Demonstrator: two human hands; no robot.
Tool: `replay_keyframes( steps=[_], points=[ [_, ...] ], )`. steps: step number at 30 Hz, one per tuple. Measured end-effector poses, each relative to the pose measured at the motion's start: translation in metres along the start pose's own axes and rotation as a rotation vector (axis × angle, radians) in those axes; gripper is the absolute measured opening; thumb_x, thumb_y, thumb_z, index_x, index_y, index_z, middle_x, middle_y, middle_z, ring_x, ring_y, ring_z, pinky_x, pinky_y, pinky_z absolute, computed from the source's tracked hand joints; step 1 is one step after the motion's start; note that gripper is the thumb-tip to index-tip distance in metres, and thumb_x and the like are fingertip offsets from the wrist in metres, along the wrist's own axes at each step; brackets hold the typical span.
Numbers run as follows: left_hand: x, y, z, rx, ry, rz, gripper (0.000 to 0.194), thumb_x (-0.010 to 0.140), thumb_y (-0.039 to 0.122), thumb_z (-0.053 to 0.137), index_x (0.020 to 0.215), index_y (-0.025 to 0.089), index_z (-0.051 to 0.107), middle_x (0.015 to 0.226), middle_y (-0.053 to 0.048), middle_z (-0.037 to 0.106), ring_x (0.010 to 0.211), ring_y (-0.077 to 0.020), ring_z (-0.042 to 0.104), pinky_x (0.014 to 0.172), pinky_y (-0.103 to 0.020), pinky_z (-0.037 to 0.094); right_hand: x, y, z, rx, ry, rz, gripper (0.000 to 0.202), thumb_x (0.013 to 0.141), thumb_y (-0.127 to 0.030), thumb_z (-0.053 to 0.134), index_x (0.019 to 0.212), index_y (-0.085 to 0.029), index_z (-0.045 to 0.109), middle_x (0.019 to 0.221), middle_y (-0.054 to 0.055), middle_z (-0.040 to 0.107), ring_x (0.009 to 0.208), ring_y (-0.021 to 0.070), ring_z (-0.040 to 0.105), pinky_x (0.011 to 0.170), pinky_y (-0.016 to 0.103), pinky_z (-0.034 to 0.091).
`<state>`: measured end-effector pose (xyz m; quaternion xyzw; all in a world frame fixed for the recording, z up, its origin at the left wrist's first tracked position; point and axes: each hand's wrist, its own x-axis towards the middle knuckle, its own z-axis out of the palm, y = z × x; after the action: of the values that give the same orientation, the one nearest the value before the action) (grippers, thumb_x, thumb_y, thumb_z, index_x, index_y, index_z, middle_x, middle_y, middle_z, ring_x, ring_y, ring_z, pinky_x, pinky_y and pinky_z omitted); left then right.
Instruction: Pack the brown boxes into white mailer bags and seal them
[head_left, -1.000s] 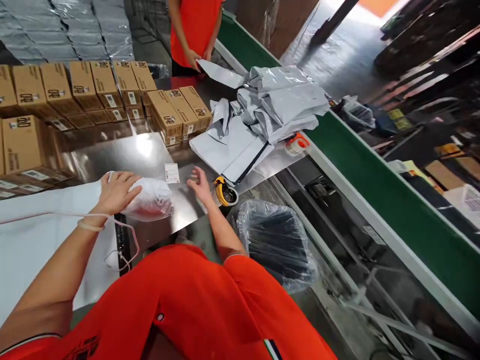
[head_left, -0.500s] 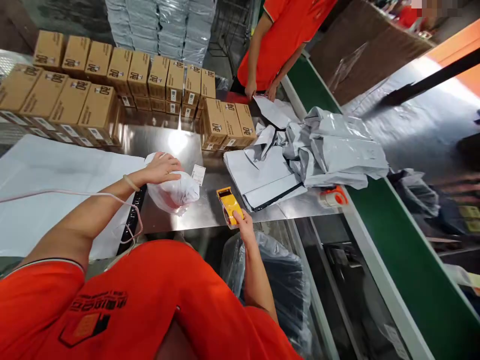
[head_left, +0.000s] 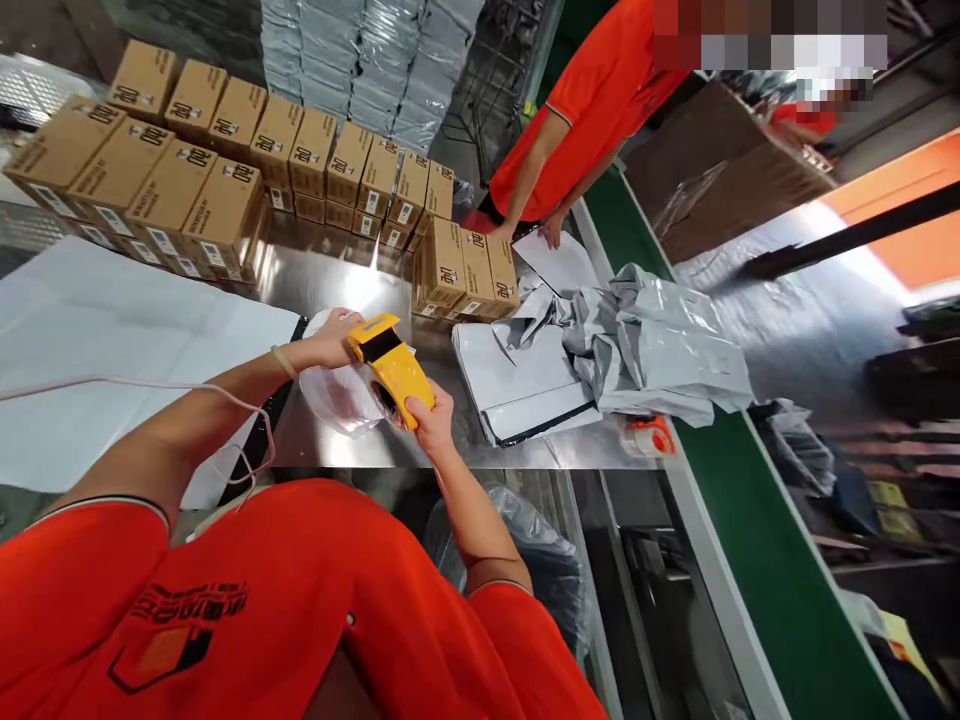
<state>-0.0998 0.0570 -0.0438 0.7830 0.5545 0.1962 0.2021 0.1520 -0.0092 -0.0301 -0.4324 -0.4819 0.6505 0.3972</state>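
My right hand (head_left: 433,418) is closed around the handle of a yellow tape dispenser (head_left: 405,378), its thumb on top. The dispenser is tilted over a package wrapped in thin white plastic (head_left: 337,400), its front end close to my left hand (head_left: 335,340). That hand holds the package against the metal table, its fingertips partly hidden behind the dispenser. Whether the tape touches the plastic I cannot make out.
Brown cartons (head_left: 225,210) stand in rows at the back left. White sheets (head_left: 135,320) lie left under a thin pink cable. Grey mailing bags (head_left: 660,340) lie right, beside a green conveyor (head_left: 780,520). A co-worker in orange (head_left: 577,120) handles a bag.
My right hand has brought the tape dispenser left and up, from beside the package to above it. My left hand has stayed on the package. The view has shifted slightly.
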Motion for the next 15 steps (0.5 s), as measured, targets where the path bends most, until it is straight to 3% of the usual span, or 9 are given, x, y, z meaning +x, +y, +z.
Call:
replay_keyframes(
  steps=[4,5,7,9,12,15],
  points=[
    [-0.018,0.006,-0.034,-0.316,0.328,-0.183,0.043,0.111,0.046,0.052,0.126,0.017,0.079,0.126,-0.015,0.075,0.121,-0.0299,0.066,0.109,-0.045,0.053,-0.005,0.002,-0.007,-0.046,-0.004,-0.013,0.052,0.064,-0.065,0.089,0.083,-0.025,0.061,0.057,-0.005,0.06,0.041,0.014,0.053,0.041,0.028,0.045],
    [-0.024,0.011,-0.041,-0.46,0.321,-0.266,0.051,0.113,0.053,0.046,0.122,0.016,0.08,0.118,-0.015,0.077,0.112,-0.0283,0.069,0.1,-0.042,0.056,-0.006,0.001,-0.007,-0.056,-0.002,-0.012,0.052,0.064,-0.066,0.088,0.083,-0.026,0.06,0.057,-0.005,0.06,0.041,0.0141,0.052,0.041,0.028,0.046],
    [-0.035,0.022,-0.049,-0.757,0.131,-0.405,0.068,0.113,0.07,0.042,0.111,0.014,0.081,0.099,-0.014,0.078,0.092,-0.025,0.073,0.082,-0.036,0.058,-0.008,0.001,-0.007,-0.066,-0.011,-0.009,0.053,0.063,-0.067,0.088,0.083,-0.026,0.059,0.057,-0.005,0.06,0.042,0.0143,0.052,0.041,0.029,0.047],
    [-0.04,0.032,-0.05,-0.967,-0.047,-0.465,0.071,0.108,0.078,0.05,0.101,0.015,0.082,0.089,-0.013,0.078,0.081,-0.0236,0.074,0.074,-0.033,0.056,-0.009,0.001,-0.007,-0.06,-0.026,-0.015,0.054,0.062,-0.067,0.089,0.083,-0.026,0.059,0.057,-0.004,0.06,0.042,0.0144,0.052,0.042,0.03,0.047],
    [-0.04,0.038,-0.043,-1.092,-0.045,-0.457,0.052,0.1,0.067,0.073,0.094,0.016,0.081,0.091,-0.012,0.081,0.082,-0.0229,0.076,0.076,-0.033,0.06,-0.01,0.001,-0.007,-0.037,-0.049,-0.026,0.054,0.062,-0.064,0.091,0.083,-0.026,0.061,0.059,-0.004,0.062,0.042,0.0151,0.053,0.042,0.03,0.047],
    [-0.034,0.035,-0.034,-1.106,-0.052,-0.476,0.035,0.094,0.052,0.083,0.087,0.018,0.078,0.09,-0.01,0.081,0.08,-0.0215,0.076,0.078,-0.034,0.062,-0.01,-0.001,-0.006,-0.033,-0.051,-0.029,0.05,0.063,-0.061,0.092,0.085,-0.025,0.063,0.062,-0.003,0.063,0.043,0.0159,0.055,0.043,0.03,0.049]
  ],
)
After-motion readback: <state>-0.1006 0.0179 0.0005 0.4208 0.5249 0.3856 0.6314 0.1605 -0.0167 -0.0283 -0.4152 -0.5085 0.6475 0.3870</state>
